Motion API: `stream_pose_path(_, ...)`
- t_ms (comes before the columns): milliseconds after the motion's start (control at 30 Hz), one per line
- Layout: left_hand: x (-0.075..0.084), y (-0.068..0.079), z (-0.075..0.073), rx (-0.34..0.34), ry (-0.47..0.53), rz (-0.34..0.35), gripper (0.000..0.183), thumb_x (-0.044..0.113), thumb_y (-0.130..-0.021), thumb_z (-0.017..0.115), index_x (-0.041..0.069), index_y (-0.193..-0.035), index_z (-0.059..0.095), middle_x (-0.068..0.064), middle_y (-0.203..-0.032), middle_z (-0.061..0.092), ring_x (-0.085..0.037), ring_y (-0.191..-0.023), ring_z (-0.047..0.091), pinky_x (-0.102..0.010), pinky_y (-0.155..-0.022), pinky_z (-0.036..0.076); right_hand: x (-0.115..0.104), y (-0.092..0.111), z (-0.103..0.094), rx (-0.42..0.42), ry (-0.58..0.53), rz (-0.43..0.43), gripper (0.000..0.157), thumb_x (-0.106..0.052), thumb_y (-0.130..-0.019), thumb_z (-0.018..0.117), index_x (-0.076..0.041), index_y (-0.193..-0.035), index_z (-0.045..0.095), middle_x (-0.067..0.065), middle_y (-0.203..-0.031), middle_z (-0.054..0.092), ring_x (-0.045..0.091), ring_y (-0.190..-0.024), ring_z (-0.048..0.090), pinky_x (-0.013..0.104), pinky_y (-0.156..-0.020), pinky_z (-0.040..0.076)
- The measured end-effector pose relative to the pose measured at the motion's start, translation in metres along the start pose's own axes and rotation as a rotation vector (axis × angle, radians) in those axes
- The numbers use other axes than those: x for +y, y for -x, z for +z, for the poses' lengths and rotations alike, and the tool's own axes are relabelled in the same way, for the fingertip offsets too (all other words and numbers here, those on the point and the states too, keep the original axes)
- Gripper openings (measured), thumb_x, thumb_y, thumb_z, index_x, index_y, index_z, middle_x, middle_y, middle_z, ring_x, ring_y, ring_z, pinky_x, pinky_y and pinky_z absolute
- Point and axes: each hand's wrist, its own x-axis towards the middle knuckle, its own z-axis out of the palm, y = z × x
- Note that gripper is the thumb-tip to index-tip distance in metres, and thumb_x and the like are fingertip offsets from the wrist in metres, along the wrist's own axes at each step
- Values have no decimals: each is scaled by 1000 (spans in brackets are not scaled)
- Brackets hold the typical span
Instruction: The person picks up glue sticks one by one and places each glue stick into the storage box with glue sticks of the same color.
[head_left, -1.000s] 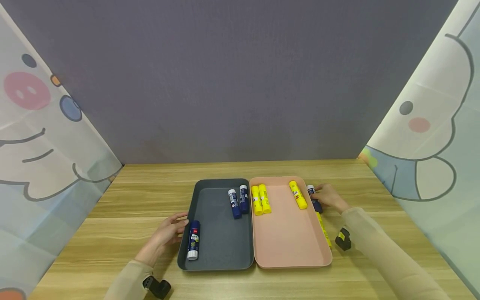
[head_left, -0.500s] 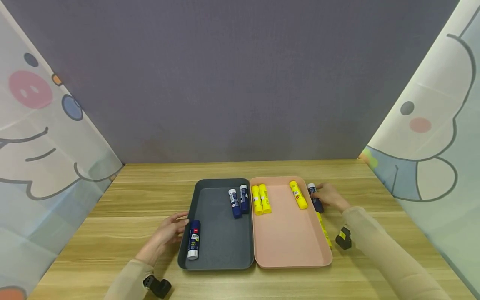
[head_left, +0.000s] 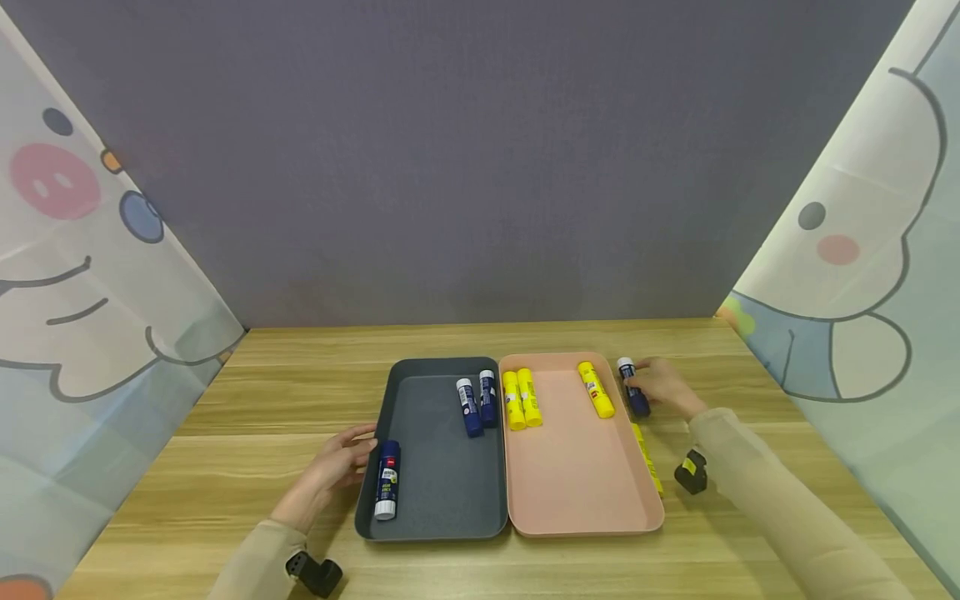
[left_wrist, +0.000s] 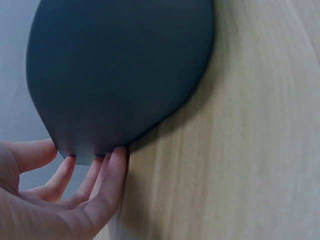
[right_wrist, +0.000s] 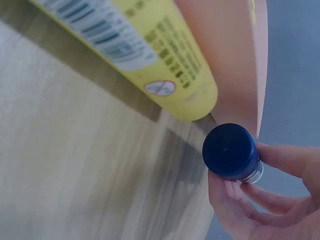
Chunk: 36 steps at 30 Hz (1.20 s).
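My right hand [head_left: 663, 386] pinches a blue glue stick [head_left: 637, 400] with a white cap, just right of the pink tray [head_left: 585, 525]. Its round blue base [right_wrist: 227, 150] faces the camera in the right wrist view, thumb on one side and fingers on the other. A yellow glue stick [head_left: 647, 458] lies nearer me against that tray's outer wall. My left hand [head_left: 335, 467] rests its fingertips on the left side of the dark grey tray [head_left: 432, 533]; in the left wrist view the fingers [left_wrist: 114, 175] meet the outer wall, thumb at the rim.
Inside the grey tray are two blue glue sticks at the upper right, one of them this blue glue stick [head_left: 470, 408], and another blue glue stick [head_left: 387, 479] at lower left. The pink tray bears two paired yellow glue sticks [head_left: 521, 400] and a yellow glue stick [head_left: 595, 389].
My right hand and the blue glue stick have shifted slightly away from me and to the right, off the pink tray's edge. The left hand and both trays have stayed in place.
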Motion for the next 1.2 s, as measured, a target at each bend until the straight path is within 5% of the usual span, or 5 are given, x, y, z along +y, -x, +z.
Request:
stream_pose_path(500,-3,0,-1,2,6,7,46,12,-89,50,-4,-129,36,-17,-109,52,-15,-79,58,-35,-69,46,-15,4,2,34,14,-28,50,-10,-85,51,20,-122,34,37,-101,53,26,-72,63,33,-59,51)
stream_pose_path(1200,-3,-2,-1,-25,25,17,46,12,-89,49,-4,-129,35,-11,-103,55,-14,-79,58,-34,-70,46,-52,8,18,9,-1,-30,49,-12,-87,53,13,-126,36,29,-100,55,21,-70,61,30,-57,51)
